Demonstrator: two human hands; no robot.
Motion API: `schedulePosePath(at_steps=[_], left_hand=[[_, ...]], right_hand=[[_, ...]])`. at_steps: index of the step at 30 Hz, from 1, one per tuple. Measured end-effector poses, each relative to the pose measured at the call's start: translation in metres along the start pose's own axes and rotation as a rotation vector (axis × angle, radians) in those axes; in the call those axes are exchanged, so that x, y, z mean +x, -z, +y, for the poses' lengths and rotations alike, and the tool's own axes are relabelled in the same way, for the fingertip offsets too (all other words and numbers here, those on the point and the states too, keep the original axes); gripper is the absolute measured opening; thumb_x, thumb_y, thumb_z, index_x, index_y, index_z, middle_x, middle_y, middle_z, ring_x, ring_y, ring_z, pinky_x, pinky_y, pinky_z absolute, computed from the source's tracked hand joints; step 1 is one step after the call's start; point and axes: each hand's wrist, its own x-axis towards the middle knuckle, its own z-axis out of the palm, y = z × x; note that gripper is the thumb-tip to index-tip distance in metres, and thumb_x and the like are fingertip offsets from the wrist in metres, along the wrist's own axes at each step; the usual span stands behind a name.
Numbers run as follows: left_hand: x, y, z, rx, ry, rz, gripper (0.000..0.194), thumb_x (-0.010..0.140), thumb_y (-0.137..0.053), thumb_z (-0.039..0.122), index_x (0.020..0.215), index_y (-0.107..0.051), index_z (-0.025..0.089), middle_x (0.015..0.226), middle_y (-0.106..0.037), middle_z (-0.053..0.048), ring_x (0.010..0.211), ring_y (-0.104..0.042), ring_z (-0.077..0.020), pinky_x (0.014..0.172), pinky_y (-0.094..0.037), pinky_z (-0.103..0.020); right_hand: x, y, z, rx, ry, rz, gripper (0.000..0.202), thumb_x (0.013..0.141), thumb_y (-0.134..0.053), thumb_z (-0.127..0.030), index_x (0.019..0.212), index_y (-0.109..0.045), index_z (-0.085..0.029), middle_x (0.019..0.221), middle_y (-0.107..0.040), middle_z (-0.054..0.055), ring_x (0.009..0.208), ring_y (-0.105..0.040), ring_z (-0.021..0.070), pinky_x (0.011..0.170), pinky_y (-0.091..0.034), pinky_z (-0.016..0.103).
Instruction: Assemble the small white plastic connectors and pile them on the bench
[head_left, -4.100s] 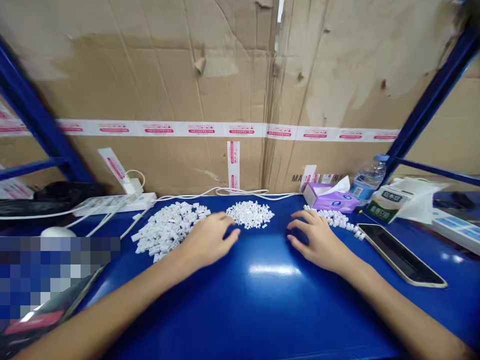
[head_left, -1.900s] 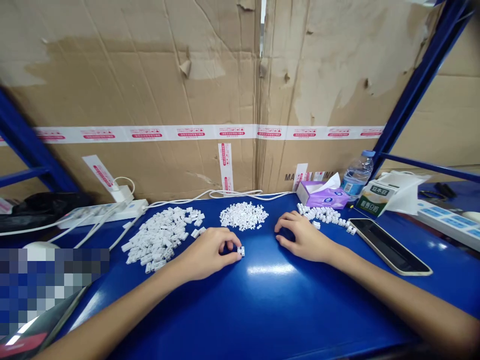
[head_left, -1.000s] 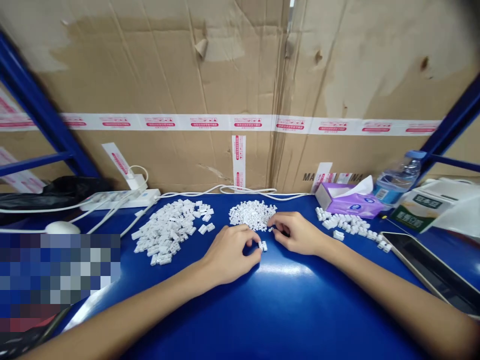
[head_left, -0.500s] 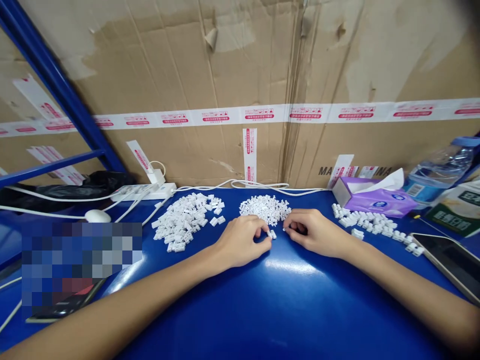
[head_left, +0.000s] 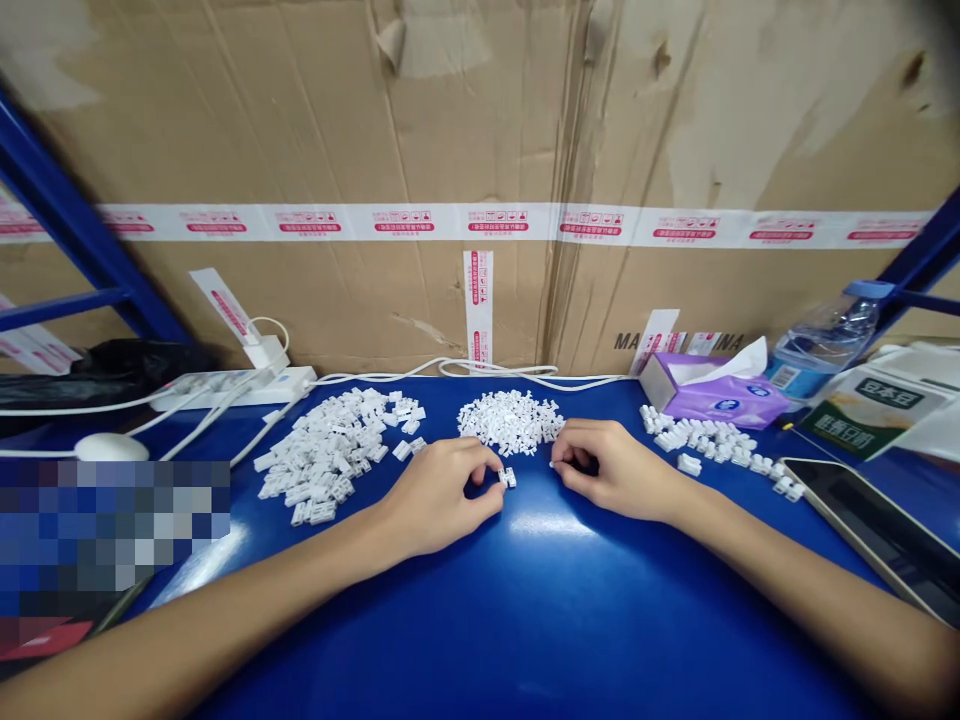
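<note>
My left hand (head_left: 442,490) pinches a small white block (head_left: 509,478) between thumb and fingertips, just above the blue table (head_left: 525,620). To its right, my right hand (head_left: 615,468) is closed, with a tiny white piece (head_left: 553,463) at its fingertips. Behind and between the hands lies a heap of tiny white pieces (head_left: 510,420). A larger pile of white blocks (head_left: 330,450) spreads out at the left. At the right is a loose group of white blocks (head_left: 712,440), with a single one (head_left: 689,464) nearer my right wrist.
A purple tissue box (head_left: 712,390), a plastic bottle (head_left: 825,340), a green and white package (head_left: 874,400) and a phone (head_left: 870,530) stand or lie at the right. A power strip (head_left: 232,388) with white cables is at the back left, before a cardboard wall (head_left: 337,120).
The view has shifted, moving most things leftward in the picture. My left hand and its block have drawn slightly away from my right hand, which keeps its pinch.
</note>
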Motion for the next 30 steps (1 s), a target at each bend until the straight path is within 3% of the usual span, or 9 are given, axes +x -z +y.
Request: schedulePosePath(at_steps=[10,16,22,26,30], left_hand=[[0.003,-0.002,-0.002,0.006,0.004,-0.03,0.01,0.083,-0.067,0.023,0.089,-0.074,0.02,0.073,-0.063,0.002,0.064,-0.055,-0.0138,0.062,-0.038,-0.028],[0.002,-0.005,-0.002,-0.027,-0.078,-0.045,0.012,0.083,-0.068,0.024,0.093,-0.074,0.02,0.074,-0.062,0.003,0.064,-0.055,-0.013,0.062,-0.038,-0.027],[0.0,-0.005,-0.001,-0.03,-0.107,-0.045,0.012,0.084,-0.068,0.023,0.093,-0.074,0.02,0.075,-0.063,0.002,0.065,-0.055,-0.0129,0.062,-0.038,-0.027],[0.001,-0.005,0.0,-0.036,-0.094,-0.052,0.012,0.084,-0.068,0.024,0.094,-0.075,0.02,0.074,-0.063,0.002,0.064,-0.055,-0.0129,0.062,-0.039,-0.027],[0.002,-0.004,0.003,-0.061,-0.065,-0.054,0.012,0.084,-0.068,0.024,0.092,-0.076,0.02,0.074,-0.064,0.002,0.064,-0.055,-0.0128,0.062,-0.04,-0.028]], right_hand=[[0.002,-0.008,-0.009,0.079,0.023,0.064,0.013,0.075,-0.06,-0.004,0.074,-0.063,-0.017,0.073,-0.064,-0.001,0.064,-0.054,0.0109,0.062,-0.042,0.025],[0.004,-0.018,-0.018,0.226,0.03,0.099,0.025,0.08,-0.062,-0.006,0.098,-0.075,-0.018,0.082,-0.068,0.001,0.066,-0.058,0.0118,0.064,-0.048,0.026],[0.004,-0.022,-0.021,0.484,-0.042,0.11,0.015,0.08,-0.066,-0.008,0.084,-0.076,-0.019,0.089,-0.072,0.004,0.077,-0.068,0.0151,0.07,-0.056,0.03],[0.003,-0.023,-0.022,0.515,-0.052,0.107,0.011,0.08,-0.069,-0.009,0.081,-0.075,-0.019,0.088,-0.073,0.003,0.081,-0.069,0.0158,0.074,-0.057,0.03],[0.001,-0.022,-0.025,0.452,-0.032,0.09,0.019,0.084,-0.072,-0.013,0.099,-0.077,-0.022,0.091,-0.074,0.003,0.081,-0.067,0.0153,0.076,-0.055,0.031]])
